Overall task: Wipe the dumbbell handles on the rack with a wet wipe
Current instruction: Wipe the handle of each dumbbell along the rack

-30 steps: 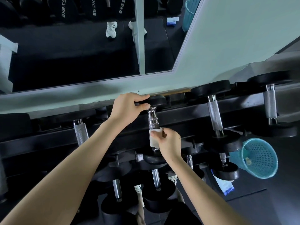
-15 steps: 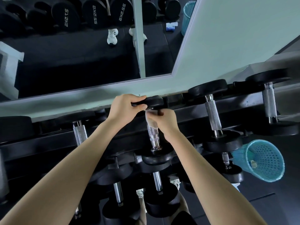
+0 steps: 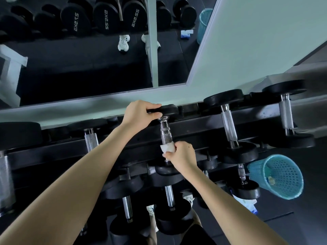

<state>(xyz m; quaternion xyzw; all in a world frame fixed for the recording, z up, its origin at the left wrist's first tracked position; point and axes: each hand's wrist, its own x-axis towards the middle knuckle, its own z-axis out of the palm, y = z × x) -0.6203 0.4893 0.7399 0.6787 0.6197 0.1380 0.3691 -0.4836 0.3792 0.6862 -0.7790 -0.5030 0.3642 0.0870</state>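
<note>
Around: basket (image 3: 256,171) lower right.
Hands: left hand (image 3: 139,114) grips dumbbell head (image 3: 169,110); right hand (image 3: 180,154) seemingly wraps wipe (image 3: 167,149) round handle (image 3: 164,132).
Change: wipe slid downward.

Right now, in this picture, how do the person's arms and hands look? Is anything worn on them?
The left forearm and the right forearm are bare as far as the picture's edge, and no sleeve shows. The left hand and the right hand wear no glove. No ring, watch or bracelet is visible. The back of the right hand bears one small dark dot.
</note>
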